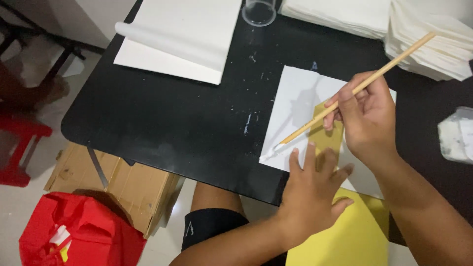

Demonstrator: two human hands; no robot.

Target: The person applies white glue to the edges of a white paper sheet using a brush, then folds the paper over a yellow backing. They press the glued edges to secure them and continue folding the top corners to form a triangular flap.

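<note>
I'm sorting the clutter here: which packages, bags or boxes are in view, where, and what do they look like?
Cardboard box: on the floor under the table's left edge, brown, flat-topped.
Red bag: on the floor at bottom left, soft, crumpled.
No signs or screens show.

My right hand (pixel 367 118) grips a smooth wooden brush (pixel 354 88); under my left hand (pixel 310 197) lie matt white paper (pixel 295 98), yellow paper (pixel 354 236) and the glossy black table (pixel 172 113).
</note>
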